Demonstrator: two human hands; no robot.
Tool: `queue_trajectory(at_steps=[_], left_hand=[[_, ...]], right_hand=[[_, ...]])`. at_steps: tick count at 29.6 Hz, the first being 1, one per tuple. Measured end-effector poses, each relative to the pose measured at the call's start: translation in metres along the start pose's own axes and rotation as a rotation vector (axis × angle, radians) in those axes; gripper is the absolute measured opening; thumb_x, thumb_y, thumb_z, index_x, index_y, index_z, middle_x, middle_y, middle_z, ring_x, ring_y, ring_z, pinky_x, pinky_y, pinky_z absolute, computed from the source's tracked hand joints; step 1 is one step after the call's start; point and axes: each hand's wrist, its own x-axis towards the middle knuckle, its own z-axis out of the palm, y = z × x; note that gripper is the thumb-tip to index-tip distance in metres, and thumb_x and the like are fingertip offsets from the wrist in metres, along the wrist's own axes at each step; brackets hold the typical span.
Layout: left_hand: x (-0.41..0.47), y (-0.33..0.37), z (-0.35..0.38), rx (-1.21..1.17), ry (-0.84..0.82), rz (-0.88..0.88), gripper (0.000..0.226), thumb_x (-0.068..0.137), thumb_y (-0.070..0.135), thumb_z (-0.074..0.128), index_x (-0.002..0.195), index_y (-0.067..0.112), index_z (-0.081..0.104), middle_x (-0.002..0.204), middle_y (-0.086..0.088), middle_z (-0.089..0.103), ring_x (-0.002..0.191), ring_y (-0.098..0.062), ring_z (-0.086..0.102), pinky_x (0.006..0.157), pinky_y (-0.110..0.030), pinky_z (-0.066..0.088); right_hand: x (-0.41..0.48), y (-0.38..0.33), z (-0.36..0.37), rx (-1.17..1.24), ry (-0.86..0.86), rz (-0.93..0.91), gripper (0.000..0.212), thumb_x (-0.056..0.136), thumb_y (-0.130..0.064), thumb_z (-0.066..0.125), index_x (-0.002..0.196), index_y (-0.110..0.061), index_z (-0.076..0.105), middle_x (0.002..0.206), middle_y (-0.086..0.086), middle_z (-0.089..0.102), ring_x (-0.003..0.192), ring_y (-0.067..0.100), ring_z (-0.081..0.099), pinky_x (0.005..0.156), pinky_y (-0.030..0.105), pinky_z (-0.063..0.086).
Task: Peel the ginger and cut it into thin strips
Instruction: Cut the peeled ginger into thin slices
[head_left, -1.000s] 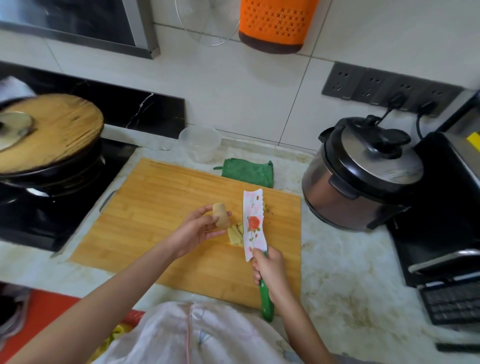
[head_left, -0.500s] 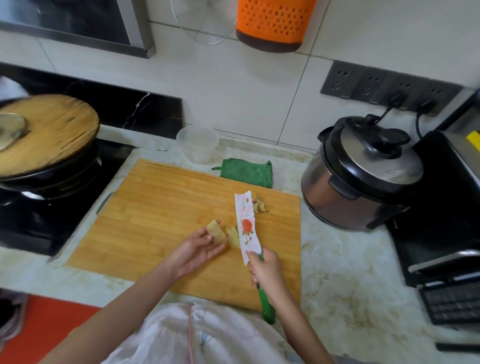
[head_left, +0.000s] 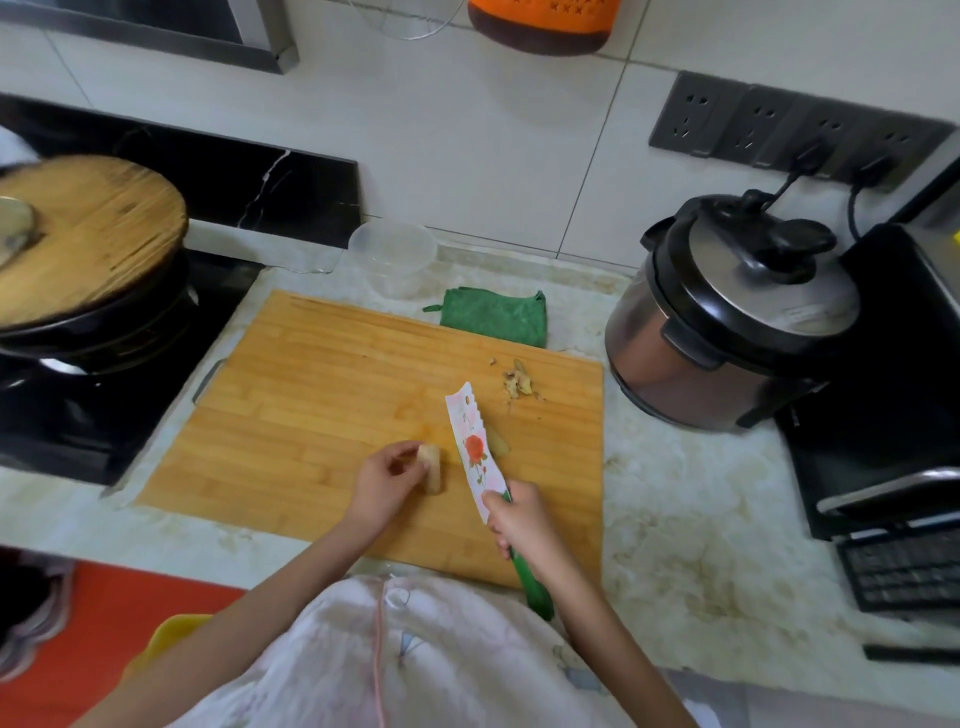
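A pale piece of ginger (head_left: 432, 467) stands on the bamboo cutting board (head_left: 311, 395), held down by the curled fingers of my left hand (head_left: 387, 480). My right hand (head_left: 519, 522) grips the green handle of a white knife (head_left: 475, 449) with a red flower print. The blade lies just right of the ginger, its tip pointing away from me. A cut ginger piece (head_left: 500, 444) peeks out from behind the blade. Peel scraps (head_left: 518, 383) lie near the board's far right corner.
A rice cooker (head_left: 727, 317) stands right of the board, a black appliance (head_left: 893, 389) beyond it. A green cloth (head_left: 493, 317) and a clear plastic tub (head_left: 393, 260) sit behind the board. A wok with a wooden lid (head_left: 83, 234) is on the stove at left.
My left hand has brought the ginger down from the air onto the board and now holds it there. The knife has swung left, its tip leaning towards the ginger.
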Motion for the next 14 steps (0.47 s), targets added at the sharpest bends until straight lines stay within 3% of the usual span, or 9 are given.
queue_trajectory(at_steps=[2, 5, 9, 11, 14], left_hand=[[0.006, -0.003, -0.004, -0.007, 0.064, 0.001, 0.031, 0.082, 0.003, 0.071, 0.112, 0.011, 0.066, 0.088, -0.008, 0.062, 0.067, -0.007, 0.054, 0.067, -0.008, 0.043], [0.011, -0.01, -0.007, 0.041, 0.023, 0.084, 0.037, 0.077, 0.002, 0.076, 0.108, 0.019, 0.066, 0.089, -0.011, 0.058, 0.061, -0.003, 0.054, 0.073, -0.01, 0.042], [0.007, -0.012, -0.004, 0.05, -0.048, 0.101, 0.035, 0.081, -0.003, 0.071, 0.11, 0.015, 0.063, 0.099, -0.005, 0.056, 0.056, 0.0, 0.054, 0.065, -0.008, 0.043], [0.006, -0.009, -0.002, -0.009, -0.05, 0.069, 0.034, 0.082, -0.004, 0.07, 0.108, 0.015, 0.06, 0.094, 0.0, 0.054, 0.053, -0.003, 0.054, 0.061, -0.01, 0.046], [0.004, -0.006, 0.001, -0.055, -0.038, 0.034, 0.03, 0.082, -0.002, 0.071, 0.104, 0.016, 0.061, 0.09, 0.007, 0.054, 0.062, -0.014, 0.051, 0.071, -0.024, 0.049]], right_hand=[[0.001, 0.0, 0.003, -0.007, -0.026, 0.014, 0.017, 0.091, -0.009, 0.042, 0.089, -0.019, 0.056, 0.054, 0.001, 0.038, 0.037, 0.012, 0.031, 0.038, 0.021, 0.028], [0.003, -0.001, 0.008, -0.044, -0.066, 0.019, 0.013, 0.09, -0.01, 0.043, 0.085, -0.014, 0.054, 0.054, 0.001, 0.038, 0.036, 0.011, 0.032, 0.039, 0.022, 0.028], [0.001, -0.003, 0.014, -0.07, -0.114, 0.02, 0.021, 0.093, -0.009, 0.041, 0.076, -0.018, 0.049, 0.054, 0.001, 0.036, 0.038, 0.012, 0.031, 0.04, 0.023, 0.028], [0.001, -0.005, 0.015, -0.089, -0.124, 0.01, 0.021, 0.094, -0.009, 0.04, 0.077, -0.019, 0.049, 0.055, 0.002, 0.036, 0.039, 0.013, 0.031, 0.04, 0.022, 0.028], [0.002, -0.009, 0.016, -0.173, -0.135, -0.033, 0.015, 0.095, -0.01, 0.039, 0.091, -0.016, 0.052, 0.058, 0.002, 0.038, 0.039, 0.012, 0.033, 0.035, 0.019, 0.03]])
